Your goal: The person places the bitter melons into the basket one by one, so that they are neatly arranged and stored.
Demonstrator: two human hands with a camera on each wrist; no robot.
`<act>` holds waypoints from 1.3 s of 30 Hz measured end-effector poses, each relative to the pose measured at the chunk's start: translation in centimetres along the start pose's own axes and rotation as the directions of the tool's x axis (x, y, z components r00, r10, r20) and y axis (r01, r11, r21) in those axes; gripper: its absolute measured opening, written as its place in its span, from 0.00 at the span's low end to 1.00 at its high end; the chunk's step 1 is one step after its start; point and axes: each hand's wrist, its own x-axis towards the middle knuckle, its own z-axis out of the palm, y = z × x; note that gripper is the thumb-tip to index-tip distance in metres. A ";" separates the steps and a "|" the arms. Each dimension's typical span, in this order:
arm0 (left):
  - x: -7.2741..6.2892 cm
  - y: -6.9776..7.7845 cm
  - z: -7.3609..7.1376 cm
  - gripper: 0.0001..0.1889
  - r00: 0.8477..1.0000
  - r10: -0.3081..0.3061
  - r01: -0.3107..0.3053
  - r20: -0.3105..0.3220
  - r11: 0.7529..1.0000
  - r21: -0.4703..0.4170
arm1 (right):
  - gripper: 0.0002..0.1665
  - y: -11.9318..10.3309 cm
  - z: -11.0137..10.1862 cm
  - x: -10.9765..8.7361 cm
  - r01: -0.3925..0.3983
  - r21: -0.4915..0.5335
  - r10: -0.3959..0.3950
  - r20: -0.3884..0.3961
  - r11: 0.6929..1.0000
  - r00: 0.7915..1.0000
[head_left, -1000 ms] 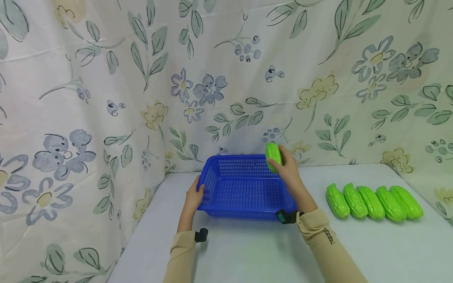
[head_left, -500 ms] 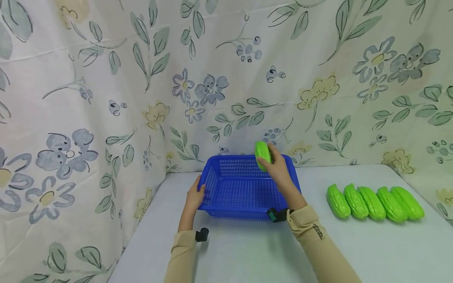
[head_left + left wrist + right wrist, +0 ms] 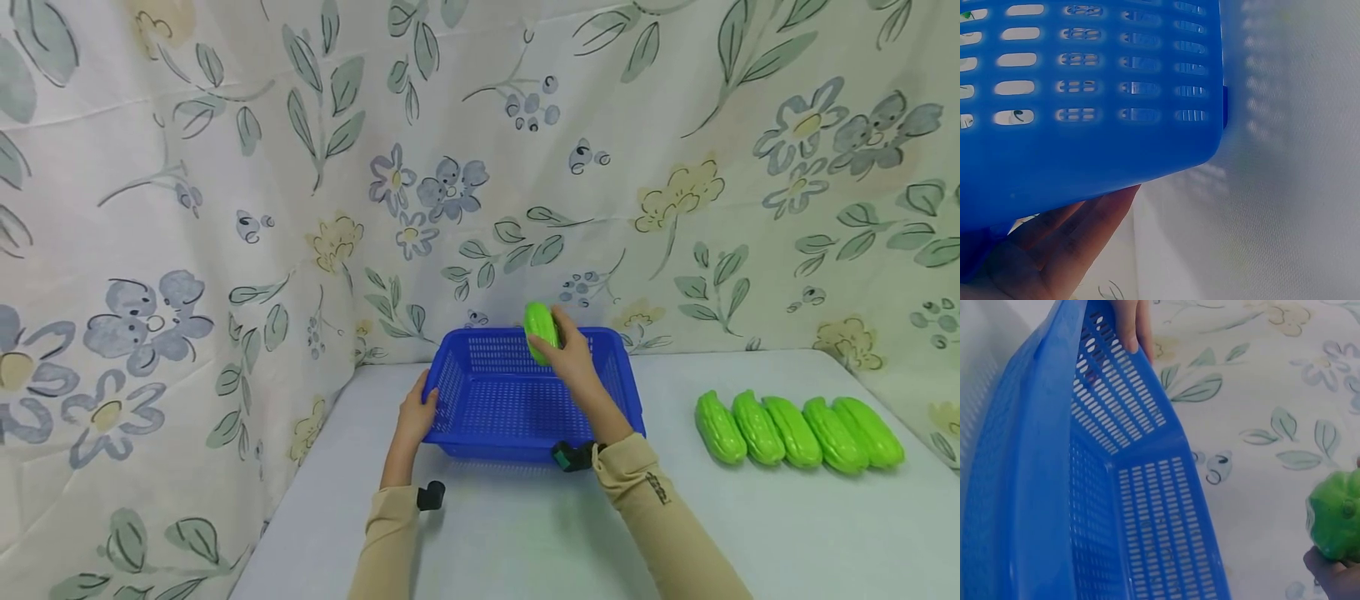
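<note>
My right hand [image 3: 567, 353] holds a bright green, ridged bitter melon [image 3: 542, 333] above the back part of a blue plastic basket [image 3: 637, 400]. The thumb lies on the near side of the melon and the fingers on its far side. In the right wrist view, the lumpy end of the bitter melon [image 3: 1335, 512] shows at the right edge. My left hand [image 3: 416, 410] grips the basket's left rim, and its fingertips hook over the rim in the right wrist view. The left wrist view shows the perforated basket wall [image 3: 1104, 147] close up, with fingers [image 3: 1088, 244] against it.
Several more green bitter melons [image 3: 783, 431] lie side by side in a row on the white table [image 3: 517, 533], right of the basket. A floral curtain [image 3: 480, 275] hangs behind the table and along its left side.
My right hand has moved left with the bitter melon, from the basket's right rim to over its back middle. The left hand stays on the left rim.
</note>
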 end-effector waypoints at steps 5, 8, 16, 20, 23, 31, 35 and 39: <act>0.1 -0.1 0.0 0.28 1.000 0.003 -0.003 -0.001 1.000 -0.003 | 0.45 0.1 0.7 0.1 -0.014 0.023 0.014 0.013 1.000 1.000; 0.2 -0.1 0.0 0.28 1.000 0.004 -0.004 -0.001 1.000 -0.001 | 0.45 0.0 1.1 0.2 -0.015 0.026 0.015 0.013 1.000 1.000; 0.3 -0.2 -0.1 0.28 1.000 0.007 -0.007 -0.004 1.000 0.005 | 0.44 -0.3 2.1 0.3 -0.038 0.013 0.038 0.016 0.999 0.999; 0.2 -0.1 -0.1 0.28 1.000 0.006 -0.006 -0.003 1.000 0.003 | 0.44 -0.3 2.6 0.1 -0.028 0.027 0.028 0.017 0.999 0.999; 0.1 -0.1 0.0 0.28 1.000 0.003 -0.003 -0.003 1.000 0.002 | 0.44 -0.3 3.0 0.0 -0.021 0.016 0.021 0.018 1.000 1.000; 0.2 -0.1 0.0 0.28 1.000 0.011 -0.011 -0.011 1.000 0.006 | 0.45 0.1 4.1 0.3 -0.041 0.049 0.038 0.052 0.998 0.998; 0.2 -0.1 0.0 0.28 1.000 0.012 -0.012 -0.017 1.000 0.010 | 0.45 0.4 4.7 0.4 -0.041 0.043 0.038 0.063 0.998 0.997; 0.1 -0.1 0.0 0.28 1.000 0.015 -0.015 -0.018 1.000 0.014 | 0.45 0.6 5.2 0.3 -0.038 0.047 0.034 0.070 0.998 0.997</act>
